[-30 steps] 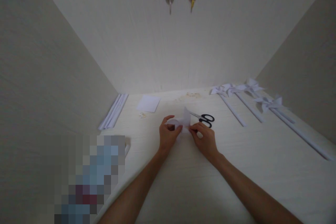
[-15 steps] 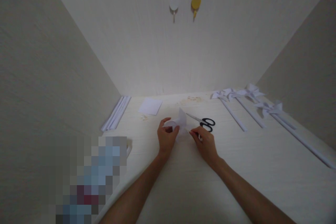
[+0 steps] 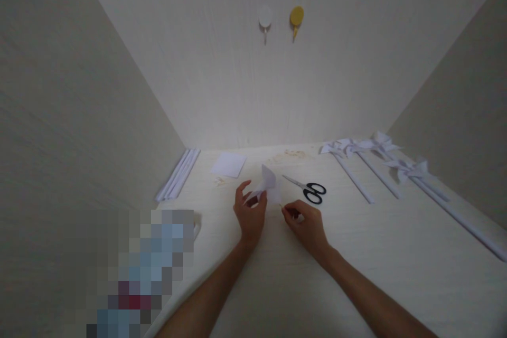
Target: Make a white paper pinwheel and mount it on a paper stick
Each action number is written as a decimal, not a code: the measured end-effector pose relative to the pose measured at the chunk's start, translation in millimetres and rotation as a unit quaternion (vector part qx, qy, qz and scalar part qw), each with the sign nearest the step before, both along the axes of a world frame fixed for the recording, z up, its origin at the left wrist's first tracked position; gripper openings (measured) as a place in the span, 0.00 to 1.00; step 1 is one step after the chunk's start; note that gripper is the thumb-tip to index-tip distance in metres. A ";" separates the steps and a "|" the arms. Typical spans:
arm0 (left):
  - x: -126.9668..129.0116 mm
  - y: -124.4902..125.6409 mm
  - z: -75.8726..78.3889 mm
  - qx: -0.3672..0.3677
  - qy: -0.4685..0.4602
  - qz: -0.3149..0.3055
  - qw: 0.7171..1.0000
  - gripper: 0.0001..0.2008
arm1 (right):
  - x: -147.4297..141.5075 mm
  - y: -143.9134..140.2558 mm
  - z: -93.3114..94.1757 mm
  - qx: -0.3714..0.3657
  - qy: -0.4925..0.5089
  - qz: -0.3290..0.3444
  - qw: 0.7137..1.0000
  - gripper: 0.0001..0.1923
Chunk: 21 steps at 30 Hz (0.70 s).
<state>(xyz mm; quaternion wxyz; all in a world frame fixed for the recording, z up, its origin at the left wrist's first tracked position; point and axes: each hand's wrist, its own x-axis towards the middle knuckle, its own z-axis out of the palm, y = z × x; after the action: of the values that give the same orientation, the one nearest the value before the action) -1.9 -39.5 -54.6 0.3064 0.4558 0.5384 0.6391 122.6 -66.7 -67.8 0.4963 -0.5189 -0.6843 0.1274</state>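
Between the thumb and fingers of my left hand [image 3: 250, 211] is a folded white paper pinwheel head [image 3: 268, 177], one blade standing up. Its lower part is pale against the tabletop and hard to make out. My right hand [image 3: 304, 219] is closed in a pinch just right of the paper, with a thin tan sliver [image 3: 281, 205] showing at the fingertips; it is too small to name surely. Scissors [image 3: 304, 186] with black handles lie on the table beyond my right hand, their tips pointing left.
Several finished paper pinwheels [image 3: 410, 169] on white sticks lie at the right. Rolled paper sticks [image 3: 178, 177] are at the far left, near a square white sheet [image 3: 228, 164]. Small tan bits [image 3: 295, 153] are scattered at the back. A white hook [image 3: 265, 17] and yellow hook [image 3: 297, 16] hang on the wall.
The paper in my left hand has tilted and shifted slightly left. My right fingertips have drawn lower and now sit apart from its upright blade. The whole view has shifted a little.
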 end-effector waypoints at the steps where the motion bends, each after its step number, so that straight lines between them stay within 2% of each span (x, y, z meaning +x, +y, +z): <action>1: -0.3 -0.3 -0.2 0.005 0.003 0.004 1.000 0.21 | -1.6 -0.7 -0.4 -0.033 0.018 -0.001 0.999 0.04; 4: -0.2 -1.5 -0.7 0.017 0.017 0.007 1.000 0.20 | -5.9 -1.9 -3.5 -0.131 0.092 0.012 0.987 0.03; 7: 1.0 -3.2 -1.2 0.024 0.038 -0.002 0.999 0.19 | -7.4 -0.9 -7.1 -0.180 0.162 0.047 0.969 0.03; 13: 1.7 -5.8 -3.5 0.040 0.089 -0.023 0.995 0.16 | -3.8 3.3 -9.6 -0.185 0.194 0.050 0.962 0.06; 17: 0.9 -5.8 -6.2 0.053 0.111 -0.028 0.992 0.16 | -4.5 3.1 -9.3 -0.191 0.279 0.062 0.939 0.06; 21: 1.0 -4.2 -7.8 0.051 0.116 -0.017 0.992 0.16 | -7.2 0.3 -4.8 -0.203 0.360 0.089 0.906 0.18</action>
<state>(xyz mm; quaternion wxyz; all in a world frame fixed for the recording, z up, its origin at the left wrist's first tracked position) -0.9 -43.6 -62.4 0.2290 0.5512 0.5291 0.6031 115.4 -66.4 -72.6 0.5791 -0.4643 -0.4617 0.4857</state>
